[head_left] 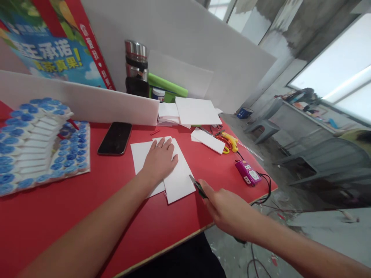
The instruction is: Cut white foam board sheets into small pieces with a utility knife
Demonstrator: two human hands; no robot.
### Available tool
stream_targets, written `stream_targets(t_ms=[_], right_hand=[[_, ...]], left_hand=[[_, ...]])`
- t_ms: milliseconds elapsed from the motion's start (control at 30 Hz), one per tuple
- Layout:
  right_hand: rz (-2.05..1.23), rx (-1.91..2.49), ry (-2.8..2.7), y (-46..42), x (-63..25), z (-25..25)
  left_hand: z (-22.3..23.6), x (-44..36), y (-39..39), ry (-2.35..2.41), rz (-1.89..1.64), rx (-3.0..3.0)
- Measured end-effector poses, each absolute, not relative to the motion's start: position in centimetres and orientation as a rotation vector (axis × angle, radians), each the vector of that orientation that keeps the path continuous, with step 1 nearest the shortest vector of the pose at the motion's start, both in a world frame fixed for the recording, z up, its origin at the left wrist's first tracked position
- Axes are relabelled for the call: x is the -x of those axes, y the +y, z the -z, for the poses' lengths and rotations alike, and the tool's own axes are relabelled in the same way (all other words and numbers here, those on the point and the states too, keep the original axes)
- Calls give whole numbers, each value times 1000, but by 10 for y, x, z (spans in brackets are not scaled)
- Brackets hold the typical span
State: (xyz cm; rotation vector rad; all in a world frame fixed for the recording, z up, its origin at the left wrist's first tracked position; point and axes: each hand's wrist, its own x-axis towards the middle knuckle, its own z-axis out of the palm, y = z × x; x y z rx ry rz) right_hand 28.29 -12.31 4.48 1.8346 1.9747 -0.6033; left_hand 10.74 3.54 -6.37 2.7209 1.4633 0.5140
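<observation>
Two overlapping white boards (180, 174) lie on the red table. My left hand (160, 159) rests flat on them, fingers spread, pressing near their upper part. In my right hand (222, 206) is a utility knife (199, 188), gripped by its dark handle. Its blade points up and left, close to the right edge of the upper board; I cannot tell whether the tip touches it. A small red strip (155, 132) lies just above the boards.
Left are a phone (115, 138) and a white model with blue rosettes (43, 143). Behind stand a thermos (136, 67) and stacked white boards (197, 110). On the right lie a yellow glue gun (230, 141), a purple power strip (247, 172) and cables hanging over the table edge.
</observation>
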Motion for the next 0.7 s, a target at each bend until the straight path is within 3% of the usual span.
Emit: stream_targets(t_ms=[433, 700], right_hand=[[725, -1920, 2091, -135, -312, -49], [-65, -2074, 1982, -25, -332, -6]], left_hand=[[64, -102, 32, 1462, -517, -2700], [66, -98, 33, 1438, -513, -2683]])
